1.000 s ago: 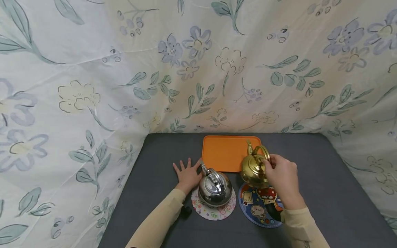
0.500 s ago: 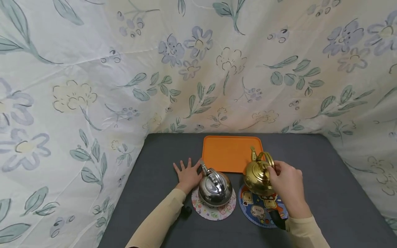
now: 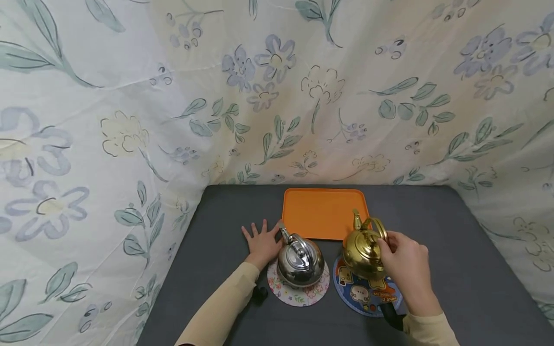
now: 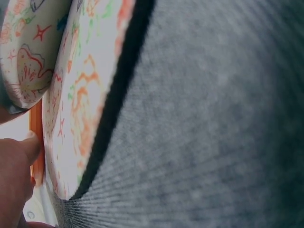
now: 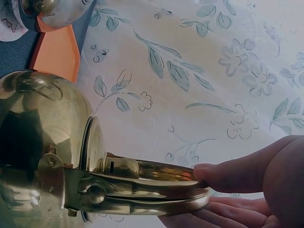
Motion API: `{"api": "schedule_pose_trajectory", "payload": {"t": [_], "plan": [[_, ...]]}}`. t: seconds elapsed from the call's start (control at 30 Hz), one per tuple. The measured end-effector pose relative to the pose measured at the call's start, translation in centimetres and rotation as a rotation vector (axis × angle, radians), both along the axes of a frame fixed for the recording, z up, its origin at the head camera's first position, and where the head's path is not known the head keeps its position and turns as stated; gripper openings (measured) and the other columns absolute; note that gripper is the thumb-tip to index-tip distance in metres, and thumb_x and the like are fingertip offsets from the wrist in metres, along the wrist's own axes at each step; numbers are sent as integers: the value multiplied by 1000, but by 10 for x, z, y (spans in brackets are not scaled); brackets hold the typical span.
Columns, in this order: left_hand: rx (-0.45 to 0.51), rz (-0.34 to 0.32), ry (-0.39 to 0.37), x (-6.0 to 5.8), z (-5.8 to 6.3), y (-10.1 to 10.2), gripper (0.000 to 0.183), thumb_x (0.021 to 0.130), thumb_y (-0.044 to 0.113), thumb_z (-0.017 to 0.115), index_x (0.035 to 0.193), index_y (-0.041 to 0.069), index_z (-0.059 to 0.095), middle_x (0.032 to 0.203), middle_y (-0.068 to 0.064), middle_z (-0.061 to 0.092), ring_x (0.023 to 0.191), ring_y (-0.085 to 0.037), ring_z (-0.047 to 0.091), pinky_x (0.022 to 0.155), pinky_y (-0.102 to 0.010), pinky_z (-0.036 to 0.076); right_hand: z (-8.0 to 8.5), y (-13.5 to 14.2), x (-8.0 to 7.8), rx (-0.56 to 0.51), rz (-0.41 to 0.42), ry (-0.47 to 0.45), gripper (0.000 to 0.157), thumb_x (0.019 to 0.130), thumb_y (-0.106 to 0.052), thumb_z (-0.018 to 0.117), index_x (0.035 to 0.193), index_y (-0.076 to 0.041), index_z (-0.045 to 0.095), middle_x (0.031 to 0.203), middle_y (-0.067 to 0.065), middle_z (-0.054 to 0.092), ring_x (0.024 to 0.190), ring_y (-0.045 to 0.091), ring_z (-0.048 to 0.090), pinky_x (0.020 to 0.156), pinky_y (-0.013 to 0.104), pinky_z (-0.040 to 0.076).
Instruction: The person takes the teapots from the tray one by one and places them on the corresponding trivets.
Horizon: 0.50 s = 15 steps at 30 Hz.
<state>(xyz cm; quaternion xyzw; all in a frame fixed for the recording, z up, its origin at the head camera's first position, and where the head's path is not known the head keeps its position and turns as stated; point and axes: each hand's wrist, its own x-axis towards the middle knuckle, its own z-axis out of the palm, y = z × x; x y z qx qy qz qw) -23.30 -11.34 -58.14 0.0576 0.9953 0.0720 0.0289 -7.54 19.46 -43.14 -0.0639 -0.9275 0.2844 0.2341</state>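
A shiny gold teapot point(image 3: 363, 254) overlaps the blue cartoon-print round mat point(image 3: 352, 294) in the head view. My right hand point(image 3: 407, 269) pinches its arched handle point(image 5: 156, 190) between thumb and fingers, as the right wrist view shows up close. To the left, a silver teapot point(image 3: 300, 264) sits on a round floral mat point(image 3: 298, 299), its spout pointing away from me. My left hand point(image 3: 261, 247) lies on the dark tabletop with fingers spread, right beside the silver teapot and its mat. In the left wrist view, part of that hand point(image 4: 16, 175) shows near the mat's edge.
An orange rectangular tray point(image 3: 322, 211) lies at the back of the dark grey table point(image 3: 433, 230), behind both teapots. A floral curtain point(image 3: 320, 120) hangs behind the table and along its sides. A small black object point(image 3: 259, 294) is near my left forearm.
My right hand has brought the gold teapot toward me and slightly right, from over the tray's corner to over the blue mat. The left hand and silver teapot have stayed put.
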Motion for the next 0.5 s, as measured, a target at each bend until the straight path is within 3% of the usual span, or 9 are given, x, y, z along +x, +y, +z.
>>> {"api": "schedule_pose_trajectory", "payload": {"t": [0.5], "plan": [[0,-3,2,-1,-2,-1,64,97,58,55,156,48,32,165,-12,30,149,-54,19,114,-77,-4,1,-1,10,1,6,-22,30,90,-9,73,108,15,70,90,29,74,76,40,73,61,53,58]]}}
